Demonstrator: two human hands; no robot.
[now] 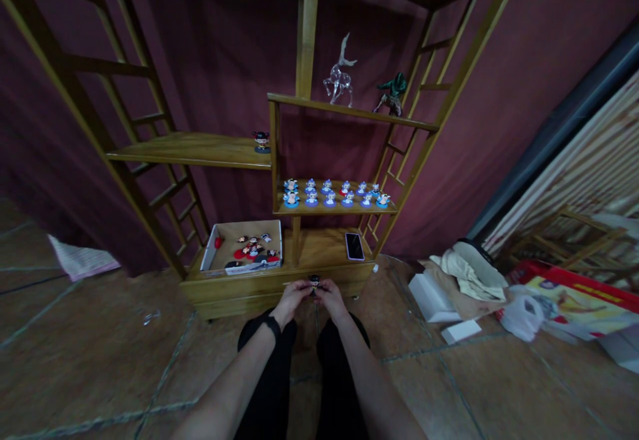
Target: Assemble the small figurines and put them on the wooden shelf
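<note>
Between my two hands, in front of the low drawer unit, is a small dark-haired figurine (314, 283). My left hand (294, 295) pinches it from the left, and my right hand (330, 293) grips its other side. A cardboard tray (206, 257) on the cabinet top, left of my hands, has several red and black figurines (252, 248) lying in it. A similar figurine (261, 141) stands upright on the left shelf (200, 148). Two rows of small white, purple and blue figurines (330, 198) stand on the middle right shelf (339, 210).
A phone (355, 246) lies on the cabinet's right side. A clear deer (340, 77) and a green figure (393, 94) stand on the upper shelf. White boxes (433, 298), cloth (466, 272), a plastic bag (522, 313) and a red-yellow box (579, 297) are on the floor at right.
</note>
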